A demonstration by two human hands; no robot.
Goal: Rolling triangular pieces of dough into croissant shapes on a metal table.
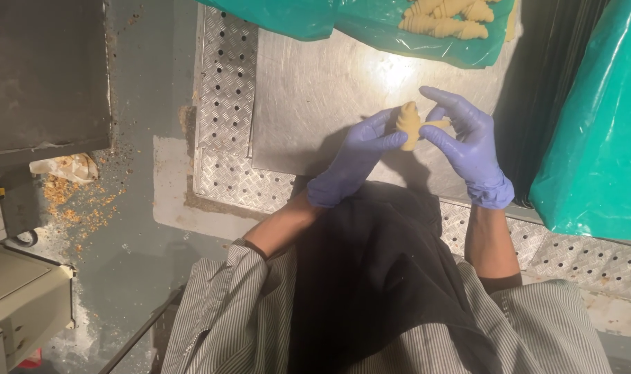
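Note:
Both my hands wear purple gloves and hold one raw croissant-shaped dough piece point(409, 123) above a bare metal sheet point(308, 97). My left hand point(357, 159) pinches the dough's left side with thumb and fingers. My right hand point(464, 138) grips its right tip, with the upper fingers spread. The dough is pale yellow and ridged, with its rounded end pointing away from me.
Several shaped raw croissants point(447, 17) lie on green plastic film point(371, 28) at the far edge. A green plastic-covered bulk point(599, 138) stands at the right. Perforated metal plate point(225, 90) surrounds the sheet. Crumbs point(80, 201) litter the grey floor on the left.

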